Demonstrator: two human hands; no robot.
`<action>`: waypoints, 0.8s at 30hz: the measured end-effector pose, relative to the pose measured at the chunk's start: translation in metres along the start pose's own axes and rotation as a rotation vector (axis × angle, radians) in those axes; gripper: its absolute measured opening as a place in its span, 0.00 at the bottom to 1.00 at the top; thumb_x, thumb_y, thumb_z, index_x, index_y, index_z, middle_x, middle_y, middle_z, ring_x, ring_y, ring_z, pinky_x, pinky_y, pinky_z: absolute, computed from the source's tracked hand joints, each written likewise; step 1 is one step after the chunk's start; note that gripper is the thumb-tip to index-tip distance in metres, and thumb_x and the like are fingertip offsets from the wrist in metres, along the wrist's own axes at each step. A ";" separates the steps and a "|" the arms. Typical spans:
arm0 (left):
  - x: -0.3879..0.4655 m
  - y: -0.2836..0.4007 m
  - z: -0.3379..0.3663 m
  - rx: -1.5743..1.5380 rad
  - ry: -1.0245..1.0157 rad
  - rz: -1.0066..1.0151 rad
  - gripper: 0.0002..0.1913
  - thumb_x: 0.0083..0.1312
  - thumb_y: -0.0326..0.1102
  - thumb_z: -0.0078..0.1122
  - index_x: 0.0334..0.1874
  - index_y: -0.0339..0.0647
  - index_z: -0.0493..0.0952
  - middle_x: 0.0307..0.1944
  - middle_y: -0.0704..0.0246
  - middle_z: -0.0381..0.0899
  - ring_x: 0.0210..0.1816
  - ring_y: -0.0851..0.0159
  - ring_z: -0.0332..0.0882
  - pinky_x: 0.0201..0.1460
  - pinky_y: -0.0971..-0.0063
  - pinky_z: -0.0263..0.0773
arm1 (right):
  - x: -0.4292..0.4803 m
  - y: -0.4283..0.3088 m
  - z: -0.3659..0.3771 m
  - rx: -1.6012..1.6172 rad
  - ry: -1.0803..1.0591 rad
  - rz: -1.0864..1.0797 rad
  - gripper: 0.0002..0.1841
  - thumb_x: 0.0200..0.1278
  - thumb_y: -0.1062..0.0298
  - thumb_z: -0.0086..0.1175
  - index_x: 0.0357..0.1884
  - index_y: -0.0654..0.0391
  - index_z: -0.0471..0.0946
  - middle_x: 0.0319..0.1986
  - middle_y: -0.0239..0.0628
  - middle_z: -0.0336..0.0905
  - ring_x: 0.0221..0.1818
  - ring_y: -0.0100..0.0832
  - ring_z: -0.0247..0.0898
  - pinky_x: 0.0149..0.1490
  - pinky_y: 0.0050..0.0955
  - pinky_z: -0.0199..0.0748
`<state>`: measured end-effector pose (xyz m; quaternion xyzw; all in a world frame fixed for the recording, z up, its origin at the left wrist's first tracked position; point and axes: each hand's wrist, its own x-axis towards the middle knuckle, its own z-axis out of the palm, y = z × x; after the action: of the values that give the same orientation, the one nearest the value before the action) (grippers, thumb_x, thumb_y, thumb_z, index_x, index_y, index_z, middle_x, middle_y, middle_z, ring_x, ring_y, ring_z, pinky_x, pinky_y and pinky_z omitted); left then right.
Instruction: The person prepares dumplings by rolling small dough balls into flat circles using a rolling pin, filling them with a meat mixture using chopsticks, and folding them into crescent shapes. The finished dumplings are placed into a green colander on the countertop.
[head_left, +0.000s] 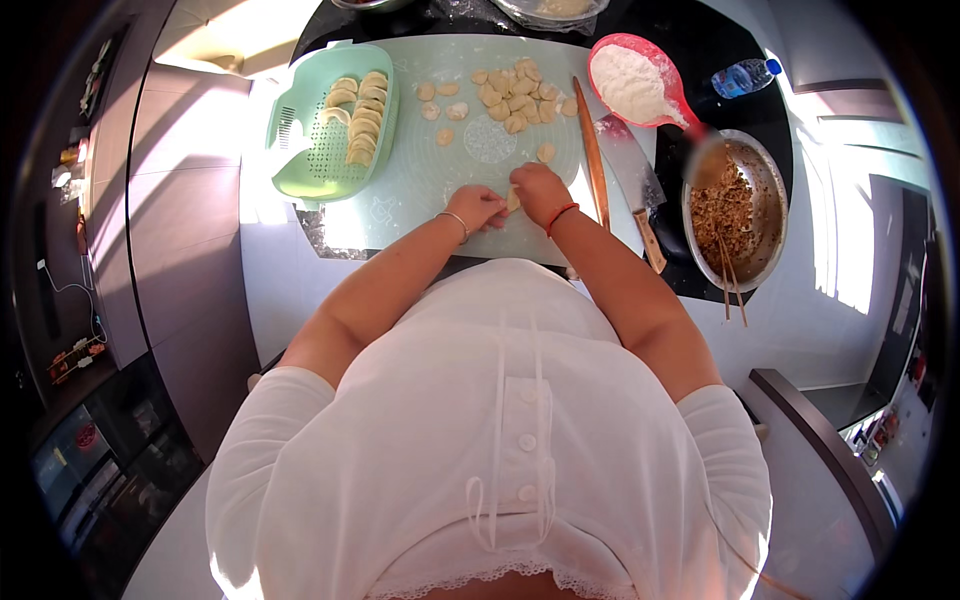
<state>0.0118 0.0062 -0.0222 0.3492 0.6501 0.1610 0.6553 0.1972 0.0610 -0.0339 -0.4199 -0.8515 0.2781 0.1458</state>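
A small piece of dough (513, 200) shows between my hands, near the front of a floured pastry mat (427, 217). The thumb and fingers of my right hand (538, 192) close on its upper right edge. My left hand (477, 208) is at its left side with bent fingers; whether these grip the dough is unclear. Just above my right hand lies one flattened dough round (546, 153). Farther back, a heap of dough pieces (517, 90) sits on the mat, with several more (445, 136) to its left. Crescent dumplings (365, 127) lie in a green plastic basket (386, 154).
A wooden rolling pin (591, 154) and a cleaver (637, 176) lie to the right. Beyond them are a red scoop of flour (630, 79), a plastic bottle (742, 79), and a metal bowl (776, 202) of filling with chopsticks (729, 277). Bowls stand along the back edge.
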 end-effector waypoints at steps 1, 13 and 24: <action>0.000 0.004 -0.001 0.028 0.038 0.000 0.11 0.73 0.38 0.59 0.43 0.35 0.83 0.38 0.65 0.88 0.32 0.69 0.87 0.32 0.74 0.76 | 0.000 -0.001 0.000 0.000 -0.001 0.009 0.02 0.60 0.73 0.55 0.32 0.56 0.79 0.34 0.45 0.77 0.43 0.51 0.76 0.49 0.45 0.76; 0.002 -0.027 -0.065 0.708 0.539 0.417 0.17 0.69 0.45 0.60 0.29 0.37 0.80 0.27 0.55 0.82 0.32 0.49 0.81 0.38 0.58 0.75 | -0.005 0.003 0.000 0.160 0.026 0.071 0.06 0.58 0.75 0.57 0.36 0.56 0.82 0.37 0.45 0.79 0.46 0.50 0.76 0.52 0.44 0.76; -0.014 -0.003 -0.062 0.788 0.395 0.317 0.17 0.59 0.47 0.72 0.29 0.38 0.81 0.27 0.59 0.83 0.31 0.51 0.79 0.38 0.59 0.74 | 0.003 -0.008 -0.011 0.343 0.038 0.174 0.07 0.56 0.75 0.62 0.38 0.57 0.85 0.36 0.46 0.83 0.42 0.48 0.80 0.50 0.40 0.78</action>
<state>-0.0502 0.0102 -0.0088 0.6293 0.7125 0.0634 0.3038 0.1957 0.0637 -0.0202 -0.4662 -0.7492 0.4227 0.2065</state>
